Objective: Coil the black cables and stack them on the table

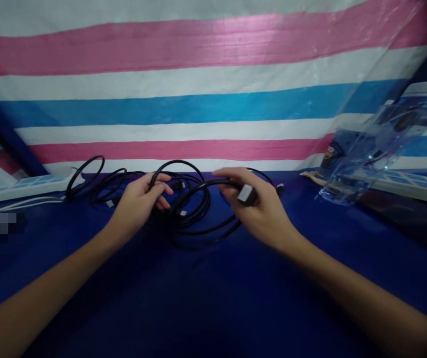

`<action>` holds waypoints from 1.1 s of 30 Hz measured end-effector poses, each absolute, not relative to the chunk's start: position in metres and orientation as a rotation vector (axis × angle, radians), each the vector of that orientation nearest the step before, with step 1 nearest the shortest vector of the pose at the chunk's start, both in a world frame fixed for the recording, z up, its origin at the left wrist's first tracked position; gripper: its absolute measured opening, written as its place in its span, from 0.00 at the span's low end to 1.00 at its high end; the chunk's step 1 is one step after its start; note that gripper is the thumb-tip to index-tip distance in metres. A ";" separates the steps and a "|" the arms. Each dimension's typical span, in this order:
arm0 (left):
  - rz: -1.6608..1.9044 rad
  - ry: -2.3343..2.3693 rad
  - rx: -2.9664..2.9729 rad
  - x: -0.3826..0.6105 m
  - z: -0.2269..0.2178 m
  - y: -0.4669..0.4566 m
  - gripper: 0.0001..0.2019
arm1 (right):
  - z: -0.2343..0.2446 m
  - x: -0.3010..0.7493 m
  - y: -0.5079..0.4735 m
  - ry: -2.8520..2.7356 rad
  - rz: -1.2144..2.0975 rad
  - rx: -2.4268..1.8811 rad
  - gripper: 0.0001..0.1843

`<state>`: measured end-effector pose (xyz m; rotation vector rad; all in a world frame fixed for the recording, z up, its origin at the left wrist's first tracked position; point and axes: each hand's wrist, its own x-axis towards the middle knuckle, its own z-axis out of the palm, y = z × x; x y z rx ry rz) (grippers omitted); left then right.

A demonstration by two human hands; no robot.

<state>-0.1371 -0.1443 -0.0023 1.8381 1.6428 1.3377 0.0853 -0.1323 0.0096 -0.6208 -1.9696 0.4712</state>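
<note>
A black cable (209, 229) hangs in loose loops between my two hands, above the blue table. My left hand (143, 195) pinches the coil at its left side, thumb over the cable. In my right hand (257, 205) is the end of the cable, where a black plug with a silver-grey connector (246, 195) sticks out toward me. The fingers of that hand curl behind the cable and are partly hidden. Behind my left hand lie more black cables (108, 185) with plugs; which loops belong to which cable I cannot tell.
A white power strip (30, 188) with white wires lies at the left. On the right stand a clear plastic container (351, 171) and another pale strip (399, 191). A striped sheet (213, 109) hangs behind the blue table (206, 303).
</note>
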 end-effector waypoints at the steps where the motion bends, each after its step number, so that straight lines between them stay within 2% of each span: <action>1: 1.298 1.603 1.945 -0.133 -0.003 -0.149 0.14 | 0.008 0.085 -0.131 -1.974 0.480 -0.644 0.17; 3: 1.278 1.504 2.248 -0.124 -0.003 -0.160 0.13 | 0.006 0.084 -0.130 -2.004 0.463 -0.696 0.27; 4: 1.250 1.414 2.391 -0.119 -0.003 -0.166 0.12 | 0.006 0.084 -0.129 -2.026 0.424 -0.717 0.27; 5: 1.198 1.314 2.505 -0.115 -0.003 -0.171 0.12 | 0.006 0.085 -0.129 -2.041 0.359 -0.733 0.22; 7: 1.106 1.146 2.652 -0.110 -0.002 -0.178 0.11 | 0.008 0.085 -0.129 -2.038 0.220 -0.756 0.07; 8: 1.105 1.098 2.692 -0.109 -0.002 -0.180 0.12 | 0.009 0.085 -0.129 -2.026 0.196 -0.757 0.04; 9: 1.152 1.103 2.699 -0.110 -0.002 -0.179 0.12 | 0.010 0.085 -0.129 -2.010 0.234 -0.759 0.08; 13: 1.587 1.520 2.328 -0.120 -0.003 -0.164 0.15 | 0.014 0.084 -0.131 -1.808 0.723 -0.773 0.14; 15: 1.539 1.670 2.031 -0.128 -0.006 -0.153 0.17 | 0.016 0.083 -0.133 -1.756 0.876 -0.729 0.14; 17: 1.375 1.672 1.798 -0.133 -0.008 -0.144 0.25 | 0.017 0.083 -0.135 -1.827 0.894 -0.653 0.10; 19: 1.321 1.600 1.632 -0.134 -0.008 -0.140 0.28 | 0.017 0.084 -0.135 -1.903 0.838 -0.620 0.01; 20: 1.348 1.550 1.565 -0.133 -0.007 -0.141 0.27 | 0.015 0.085 -0.134 -1.915 0.796 -0.629 0.04; 22: 1.435 1.427 1.474 -0.128 -0.002 -0.147 0.25 | 0.011 0.086 -0.130 -1.924 0.713 -0.689 0.17; 25: 1.401 1.280 1.614 -0.118 0.007 -0.162 0.18 | 0.006 0.089 -0.124 -1.955 0.552 -0.808 0.31; 27: 1.278 1.202 1.865 -0.112 0.012 -0.172 0.15 | 0.005 0.090 -0.123 -2.004 0.418 -0.877 0.37; 29: 1.155 1.120 2.081 -0.108 0.014 -0.180 0.15 | 0.007 0.090 -0.125 -2.074 0.290 -0.930 0.39; 31: 1.061 1.061 2.218 -0.107 0.014 -0.183 0.17 | 0.010 0.089 -0.128 -2.126 0.175 -0.982 0.30; 33: 0.973 1.077 2.310 -0.106 0.012 -0.183 0.18 | 0.013 0.089 -0.129 -2.130 0.004 -1.046 0.13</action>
